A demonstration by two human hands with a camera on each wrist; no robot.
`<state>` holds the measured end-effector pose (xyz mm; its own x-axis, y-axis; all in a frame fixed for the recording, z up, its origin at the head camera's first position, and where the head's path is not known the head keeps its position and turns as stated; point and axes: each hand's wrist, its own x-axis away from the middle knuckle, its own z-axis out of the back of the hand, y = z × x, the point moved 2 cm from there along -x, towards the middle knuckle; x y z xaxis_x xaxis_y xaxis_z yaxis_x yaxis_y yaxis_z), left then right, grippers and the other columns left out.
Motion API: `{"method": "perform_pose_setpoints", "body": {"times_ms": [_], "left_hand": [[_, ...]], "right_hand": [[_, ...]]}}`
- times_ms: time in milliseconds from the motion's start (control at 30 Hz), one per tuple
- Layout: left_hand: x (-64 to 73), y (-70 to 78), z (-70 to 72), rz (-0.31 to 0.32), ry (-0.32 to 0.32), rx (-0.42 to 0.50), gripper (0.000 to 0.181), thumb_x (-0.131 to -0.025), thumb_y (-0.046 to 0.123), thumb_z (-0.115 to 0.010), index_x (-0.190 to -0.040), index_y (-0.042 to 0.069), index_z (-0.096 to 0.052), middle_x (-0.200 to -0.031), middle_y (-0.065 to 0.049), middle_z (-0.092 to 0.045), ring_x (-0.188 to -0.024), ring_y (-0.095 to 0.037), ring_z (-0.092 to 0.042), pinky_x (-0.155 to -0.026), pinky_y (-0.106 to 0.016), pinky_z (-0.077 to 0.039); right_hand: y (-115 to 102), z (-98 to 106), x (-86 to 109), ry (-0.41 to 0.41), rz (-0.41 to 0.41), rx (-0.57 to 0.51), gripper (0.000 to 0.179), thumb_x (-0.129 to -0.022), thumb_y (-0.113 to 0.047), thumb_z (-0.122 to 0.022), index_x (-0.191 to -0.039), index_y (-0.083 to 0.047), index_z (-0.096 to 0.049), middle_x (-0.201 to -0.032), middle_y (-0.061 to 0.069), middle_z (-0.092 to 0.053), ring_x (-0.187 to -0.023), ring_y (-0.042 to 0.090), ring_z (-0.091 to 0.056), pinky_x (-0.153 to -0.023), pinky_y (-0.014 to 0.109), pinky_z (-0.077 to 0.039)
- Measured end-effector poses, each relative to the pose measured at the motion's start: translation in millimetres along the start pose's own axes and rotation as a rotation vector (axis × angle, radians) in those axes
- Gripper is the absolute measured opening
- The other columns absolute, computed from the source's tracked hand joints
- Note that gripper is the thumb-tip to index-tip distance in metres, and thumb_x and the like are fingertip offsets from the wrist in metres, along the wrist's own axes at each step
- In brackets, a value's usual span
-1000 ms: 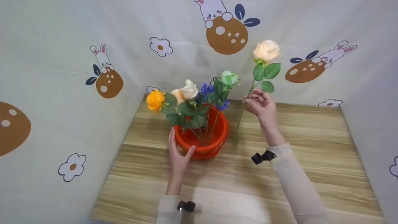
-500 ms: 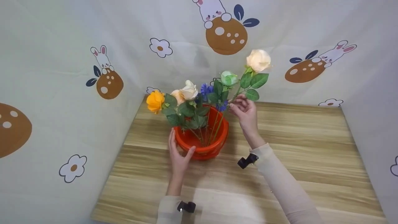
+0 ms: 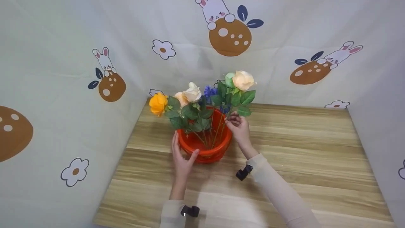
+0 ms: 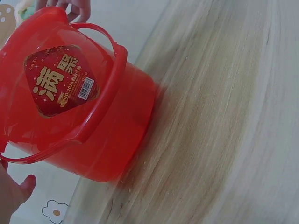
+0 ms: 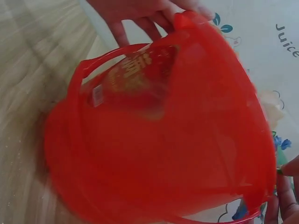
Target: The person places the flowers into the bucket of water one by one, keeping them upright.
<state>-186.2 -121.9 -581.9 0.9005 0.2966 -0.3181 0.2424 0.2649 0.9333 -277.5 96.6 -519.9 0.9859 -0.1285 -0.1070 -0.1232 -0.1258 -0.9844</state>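
A red plastic bucket stands on the wooden table with several artificial flowers in it. My left hand rests against its left side, fingers fairly straight along the outside and thumb spread to the front rim. My right hand pinches the stem of a peach rose at the bucket's right rim. That stem's lower part runs into the bucket among the others. Beside the peach bloom is a green rose, partly hidden by it. In the left wrist view, a label and a handle show on the bucket.
A yellow rose, a cream rose and blue flowers lean out of the bucket. Pale cloth with printed rabbits hangs behind and beside the table.
My right hand has moved left and down with the peach rose, bringing its stem from beside the bucket into it. The left hand has stayed at the bucket.
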Motion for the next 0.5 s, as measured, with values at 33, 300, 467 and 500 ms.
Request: {"method": "perform_pose_setpoints", "body": {"times_ms": [33,300,467,500], "left_hand": [[0.0,0.4,-0.2,0.004,0.000,-0.003,0.094,-0.082,0.018,-0.080,-0.158,0.020,-0.025,-0.167,-0.002,-0.019,-0.153,-0.024,-0.021,-0.120,-0.052,-0.030],[0.8,24.8,0.9,-0.007,0.002,0.034,0.093,-0.081,0.007,-0.079,-0.156,0.000,-0.025,-0.164,-0.020,-0.018,-0.151,-0.038,-0.021,-0.117,-0.060,-0.030],[2.3,37.6,3.1,0.004,-0.014,0.041,0.091,-0.082,0.008,-0.078,-0.155,-0.002,-0.025,-0.164,-0.021,-0.018,-0.151,-0.037,-0.020,-0.119,-0.058,-0.028],[2.6,38.2,3.3,0.006,-0.014,0.039,0.091,-0.082,0.008,-0.078,-0.155,-0.001,-0.025,-0.164,-0.020,-0.018,-0.151,-0.037,-0.020,-0.119,-0.058,-0.028]], "right_hand": [[1.9,-0.5,0.2,0.003,-0.006,0.018,0.020,-0.085,0.005,-0.066,-0.102,0.003,-0.057,-0.089,0.001,-0.068,-0.084,0.003,-0.063,-0.081,0.016,-0.051],[17.2,-0.9,1.8,0.026,-0.113,0.153,0.032,-0.087,-0.001,-0.068,-0.115,0.008,-0.057,-0.116,0.024,-0.063,-0.107,0.029,-0.063,-0.089,0.029,-0.053],[25.3,1.9,6.1,0.019,-0.167,0.159,0.045,-0.087,-0.006,-0.070,-0.126,0.007,-0.051,-0.125,0.027,-0.059,-0.117,0.039,-0.058,-0.096,0.038,-0.052],[26.7,2.9,6.8,0.012,-0.166,0.150,0.047,-0.088,-0.006,-0.070,-0.128,0.007,-0.051,-0.125,0.027,-0.058,-0.117,0.039,-0.058,-0.096,0.038,-0.052]]}}
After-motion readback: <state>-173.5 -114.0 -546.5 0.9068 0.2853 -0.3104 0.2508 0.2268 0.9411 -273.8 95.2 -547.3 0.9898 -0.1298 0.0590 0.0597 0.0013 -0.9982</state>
